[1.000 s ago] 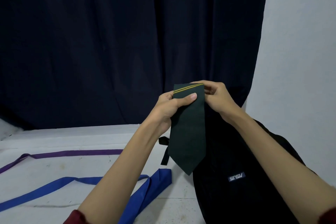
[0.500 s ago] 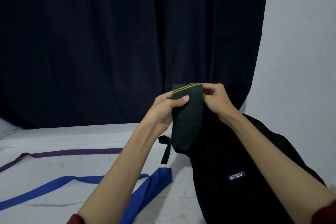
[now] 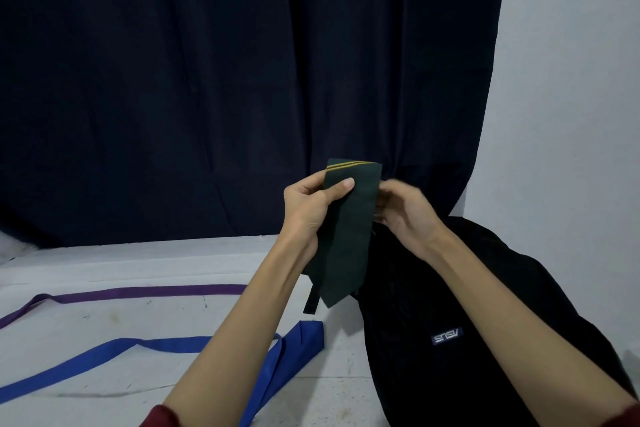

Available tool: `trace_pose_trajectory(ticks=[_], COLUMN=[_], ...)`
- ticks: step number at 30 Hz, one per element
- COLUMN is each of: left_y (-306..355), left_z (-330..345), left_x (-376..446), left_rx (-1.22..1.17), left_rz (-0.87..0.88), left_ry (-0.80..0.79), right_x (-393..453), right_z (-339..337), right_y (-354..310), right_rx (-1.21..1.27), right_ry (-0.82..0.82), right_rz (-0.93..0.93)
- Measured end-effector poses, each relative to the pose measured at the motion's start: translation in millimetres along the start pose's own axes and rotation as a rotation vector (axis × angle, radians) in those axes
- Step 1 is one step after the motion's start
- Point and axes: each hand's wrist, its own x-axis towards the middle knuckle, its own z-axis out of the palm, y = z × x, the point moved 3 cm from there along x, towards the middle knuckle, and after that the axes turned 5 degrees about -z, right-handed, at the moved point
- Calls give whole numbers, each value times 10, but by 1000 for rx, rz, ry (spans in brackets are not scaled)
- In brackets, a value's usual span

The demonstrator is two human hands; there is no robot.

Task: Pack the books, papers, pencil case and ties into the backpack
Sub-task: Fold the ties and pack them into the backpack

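A folded dark green tie point(image 3: 348, 229) with two thin yellow stripes at its top fold hangs in the air above the table. My left hand point(image 3: 310, 208) grips its upper left edge, thumb across the front. Blurred, my right hand point(image 3: 403, 215) sits at the tie's right edge; whether its fingers hold the cloth I cannot tell. The black backpack point(image 3: 460, 315) lies on the table under and right of the tie. On the table to the left lie a blue tie point(image 3: 194, 345) and a purple tie point(image 3: 145, 292).
A white table point(image 3: 114, 319) carries everything. A dark curtain point(image 3: 225, 80) hangs behind it and a pale wall point(image 3: 571, 114) stands at the right. A black strap point(image 3: 311, 300) of the backpack dangles by the tie's tip.
The green tie's hanging part has become shorter as it was folded up. My right hand has dropped from the top fold to the tie's right edge.
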Motion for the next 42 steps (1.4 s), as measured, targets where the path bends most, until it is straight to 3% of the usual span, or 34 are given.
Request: trace_pose_trajectory(ticks=[6, 11, 18, 26, 33, 38, 42], left_y=[-14, -4, -98, -301, -344, -308, -363], left_z=[11, 11, -8, -9, -18, 24, 45], left_x=[57, 94, 31, -20, -49, -142, -174], left_rx=[-83, -99, -109, 387, 340, 200, 111], left_rz=[-6, -44, -6, -144, -125, -224, -305], left_ry=[-17, -42, -215, -380, -403, -538, -540], right_x=[6, 10, 60, 60, 66, 124, 177], right_z=[99, 108, 151, 233, 284, 250, 254], right_y=[-26, 5, -104, -220, -337, -419, -391], right_rx=[-25, -46, -1, -115, -145, -79, -111], right_ry=[-16, 121, 254, 298, 148, 326, 418], right_rz=[18, -41, -57, -111, -92, -127, -138])
